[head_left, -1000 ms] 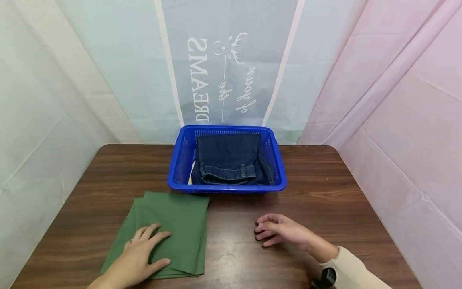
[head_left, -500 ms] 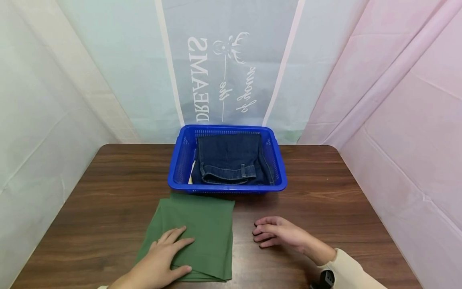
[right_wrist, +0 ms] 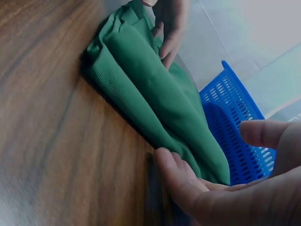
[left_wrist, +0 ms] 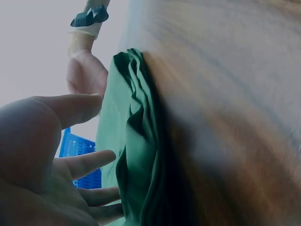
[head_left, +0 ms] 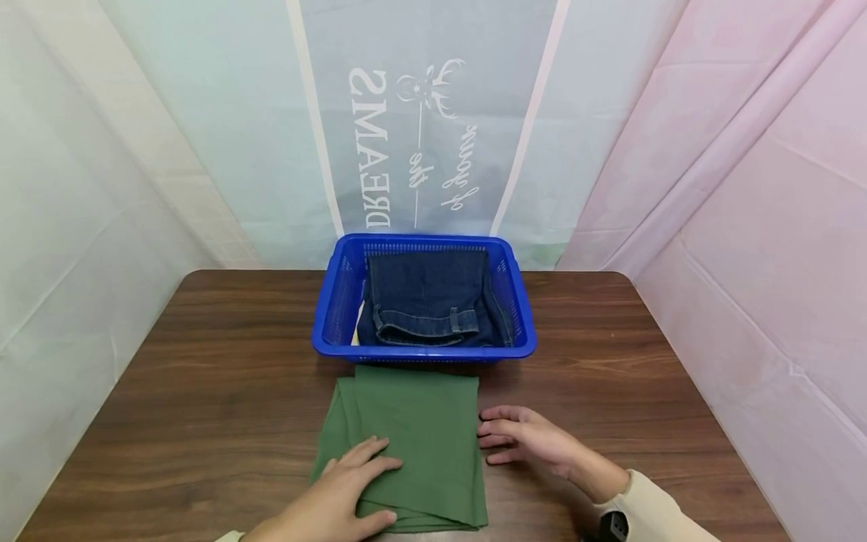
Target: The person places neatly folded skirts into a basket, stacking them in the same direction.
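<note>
A folded green cloth (head_left: 420, 436) lies on the table just in front of the blue basket, its several layers showing along the edge in the left wrist view. My left hand (head_left: 342, 489) rests on its lower left part with fingers spread. At the cloth's right edge is my right hand (head_left: 528, 436), palm turned inward and fingers loosely bent, holding nothing. In the right wrist view, the right fingertips (right_wrist: 167, 160) are at the cloth's near side; whether they touch it is hard to tell. What kind of item the cloth is does not show.
Behind the cloth stands a blue plastic basket (head_left: 325, 301) holding folded dark blue jeans (head_left: 427, 286), with a bit of pale cloth (head_left: 358, 324) at their left. The brown wooden table (head_left: 203, 376) ends at hanging curtains (head_left: 433, 113) behind and at both sides.
My left hand has slid the green cloth rightward across the table, from the left side to the front of the basket and up near the right hand. The right hand has hardly moved.
</note>
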### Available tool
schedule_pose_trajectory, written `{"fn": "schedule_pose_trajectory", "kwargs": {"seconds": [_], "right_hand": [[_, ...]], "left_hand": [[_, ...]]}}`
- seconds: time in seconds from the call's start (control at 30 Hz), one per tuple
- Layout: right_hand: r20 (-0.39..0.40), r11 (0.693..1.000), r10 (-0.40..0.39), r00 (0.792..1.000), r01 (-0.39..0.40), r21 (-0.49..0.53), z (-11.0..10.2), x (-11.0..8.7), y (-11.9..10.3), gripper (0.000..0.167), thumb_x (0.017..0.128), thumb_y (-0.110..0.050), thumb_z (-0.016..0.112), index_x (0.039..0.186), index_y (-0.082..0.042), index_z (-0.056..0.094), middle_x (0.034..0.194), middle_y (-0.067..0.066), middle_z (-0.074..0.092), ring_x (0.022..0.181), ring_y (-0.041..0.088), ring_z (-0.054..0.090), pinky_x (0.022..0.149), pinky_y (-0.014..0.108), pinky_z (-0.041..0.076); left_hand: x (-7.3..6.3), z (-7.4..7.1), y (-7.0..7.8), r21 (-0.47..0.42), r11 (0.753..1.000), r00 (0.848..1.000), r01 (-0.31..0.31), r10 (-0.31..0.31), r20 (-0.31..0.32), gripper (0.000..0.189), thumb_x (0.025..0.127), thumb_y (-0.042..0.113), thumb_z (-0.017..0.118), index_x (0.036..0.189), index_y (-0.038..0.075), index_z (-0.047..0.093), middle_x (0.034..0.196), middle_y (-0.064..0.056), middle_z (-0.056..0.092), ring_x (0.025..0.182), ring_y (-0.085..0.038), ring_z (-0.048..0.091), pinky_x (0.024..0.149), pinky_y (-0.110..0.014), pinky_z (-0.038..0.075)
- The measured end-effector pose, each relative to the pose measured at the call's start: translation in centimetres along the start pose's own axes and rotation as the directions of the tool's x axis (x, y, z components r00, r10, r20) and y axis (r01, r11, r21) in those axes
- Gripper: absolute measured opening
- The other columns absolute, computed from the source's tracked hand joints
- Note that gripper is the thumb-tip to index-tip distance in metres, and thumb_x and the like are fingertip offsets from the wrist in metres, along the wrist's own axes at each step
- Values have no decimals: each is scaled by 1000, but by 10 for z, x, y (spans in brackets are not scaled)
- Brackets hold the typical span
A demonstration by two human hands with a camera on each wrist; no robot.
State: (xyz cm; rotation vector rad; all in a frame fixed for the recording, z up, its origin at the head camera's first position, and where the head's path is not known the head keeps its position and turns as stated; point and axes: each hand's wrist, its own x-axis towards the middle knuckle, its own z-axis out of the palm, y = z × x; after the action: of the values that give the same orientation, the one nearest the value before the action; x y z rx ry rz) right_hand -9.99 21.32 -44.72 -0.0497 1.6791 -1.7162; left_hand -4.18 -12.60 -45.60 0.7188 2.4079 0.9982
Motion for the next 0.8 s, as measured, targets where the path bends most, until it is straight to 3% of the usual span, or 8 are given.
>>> {"fn": "schedule_pose_trajectory", "kwargs": {"seconds": [0.2,0.3,0.37,0.43,0.5,0.53,0.67,0.8], "right_hand": [[-6,997,2,1000,-2,79,5,4,5,64,103,-18,55,145,21,27,122,16,60,110,24,61,96,48,56],[-13,994,0,1000,1,107,7,6,7,64,102,-17,56,144,21,27,119,15,61,107,23,61,96,49,55],[-18,993,-4,1000,6,118,8,7,8,63,102,-17,56,143,22,27,117,14,61,105,22,62,95,48,56],[-22,993,-8,1000,11,120,9,8,9,61,102,-17,57,142,21,30,114,12,62,103,21,62,94,47,56],[-29,994,-16,999,19,106,11,9,9,59,101,-17,58,140,21,33,111,11,62,101,20,62,93,45,57],[-34,996,-21,999,24,91,11,9,9,58,101,-16,58,139,21,35,110,11,62,101,20,62,93,44,57],[-58,999,-45,997,46,16,14,9,7,55,100,-14,59,137,21,39,113,12,62,102,19,62,92,41,57],[-65,999,-44,997,44,-3,17,7,4,52,101,-13,58,137,19,40,117,13,61,106,19,62,93,43,56]], "left_hand": [[0,0,0,-25,1000,1000,-6,5,-22,56,94,45,73,140,16,60,153,-19,44,141,-50,37,90,-82,36],[-2,-3,-1,73,996,991,-54,63,-119,51,94,41,73,138,17,62,147,-14,50,133,-41,49,94,-69,46],[-3,-5,-4,179,981,961,-70,115,-250,47,91,34,78,133,17,65,139,-8,57,125,-32,57,94,-58,52],[-3,-9,-7,281,959,903,-23,140,-407,47,87,27,83,129,13,67,128,-6,61,115,-27,60,91,-50,55],[-5,-16,-11,309,948,849,83,95,-519,55,83,27,86,130,7,65,124,-11,61,113,-30,59,91,-52,54],[-5,-20,-14,293,946,839,139,45,-543,60,83,29,86,132,3,63,125,-16,60,114,-34,58,91,-54,54],[-7,-36,-21,124,947,867,295,-211,-451,82,91,43,76,144,-12,45,137,-36,50,125,-55,49,97,-65,47],[-4,-46,-26,-135,930,878,342,-367,-308,83,97,42,69,147,-15,36,143,-38,46,129,-53,48,99,-62,48]]}}
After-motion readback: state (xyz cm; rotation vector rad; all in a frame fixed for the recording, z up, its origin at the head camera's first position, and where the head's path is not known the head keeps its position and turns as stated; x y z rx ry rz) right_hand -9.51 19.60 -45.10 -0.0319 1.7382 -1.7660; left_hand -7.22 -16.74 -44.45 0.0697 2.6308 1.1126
